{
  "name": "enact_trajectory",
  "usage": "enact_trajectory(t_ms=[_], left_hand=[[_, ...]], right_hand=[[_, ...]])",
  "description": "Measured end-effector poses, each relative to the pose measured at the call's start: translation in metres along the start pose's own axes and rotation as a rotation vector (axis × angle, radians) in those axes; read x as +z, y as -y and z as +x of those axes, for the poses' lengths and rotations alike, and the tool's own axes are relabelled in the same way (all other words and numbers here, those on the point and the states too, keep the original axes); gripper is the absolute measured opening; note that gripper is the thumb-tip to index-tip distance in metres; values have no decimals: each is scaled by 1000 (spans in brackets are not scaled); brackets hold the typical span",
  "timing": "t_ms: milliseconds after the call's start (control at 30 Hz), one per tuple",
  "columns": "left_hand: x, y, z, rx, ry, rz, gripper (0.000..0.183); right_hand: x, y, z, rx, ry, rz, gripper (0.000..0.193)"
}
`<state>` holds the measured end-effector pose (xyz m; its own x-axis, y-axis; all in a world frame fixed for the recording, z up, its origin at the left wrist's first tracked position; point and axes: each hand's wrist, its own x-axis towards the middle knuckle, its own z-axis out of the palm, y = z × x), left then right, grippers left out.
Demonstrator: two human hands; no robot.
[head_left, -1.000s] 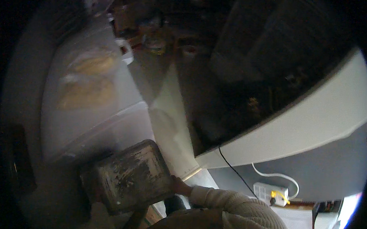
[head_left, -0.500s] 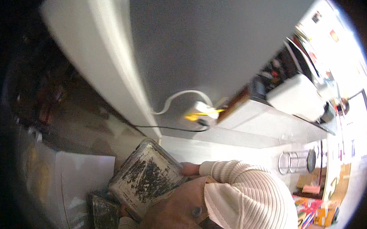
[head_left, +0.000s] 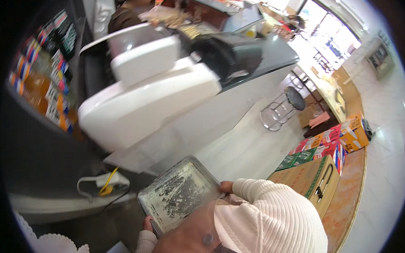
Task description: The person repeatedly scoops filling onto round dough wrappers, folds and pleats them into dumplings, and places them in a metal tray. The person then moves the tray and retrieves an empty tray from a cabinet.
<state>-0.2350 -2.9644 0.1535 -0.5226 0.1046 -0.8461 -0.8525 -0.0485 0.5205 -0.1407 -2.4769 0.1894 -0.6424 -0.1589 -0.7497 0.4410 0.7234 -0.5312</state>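
A dark rectangular baking tray (head_left: pixel 178 192), its inside coated with pale, flaky residue, is held level in front of my body. My right hand (head_left: pixel 227 187) is closed on its right rim. At the tray's lower left edge, my left hand (head_left: pixel 148 223) grips the near corner, with its fingers partly hidden under the tray. A brown apron (head_left: pixel 185 230) covers part of the tray's near side.
A white point-of-sale machine (head_left: pixel 145 104) stands on the counter ahead. Left of it are shelved drink bottles (head_left: pixel 38 92), with a white power strip (head_left: pixel 113 180) below. Drink cartons (head_left: pixel 311 146), a cardboard box (head_left: pixel 308 177) and a stool (head_left: pixel 283 107) lie right. Another person (head_left: pixel 130 12) stands beyond.
My view has swung to the right, bringing the counter and boxes into sight. The tray has stayed in both hands; a second dark tray at lower left has left the view.
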Motion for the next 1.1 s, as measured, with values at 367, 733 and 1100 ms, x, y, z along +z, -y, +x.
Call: enact_trajectory(t_ms=[367, 733, 1100], left_hand=[[393, -32, -38, -137, 184, 398, 24], [816, 10, 18, -90, 457, 619, 31], [1254, 16, 44, 66, 919, 1087, 45]], right_hand=[[-76, -268, -178, 576, -439, 923, 32], [-154, -502, -373, 538, -778, 1243, 35], [-226, -615, -448, 796, -1650, 593, 64]])
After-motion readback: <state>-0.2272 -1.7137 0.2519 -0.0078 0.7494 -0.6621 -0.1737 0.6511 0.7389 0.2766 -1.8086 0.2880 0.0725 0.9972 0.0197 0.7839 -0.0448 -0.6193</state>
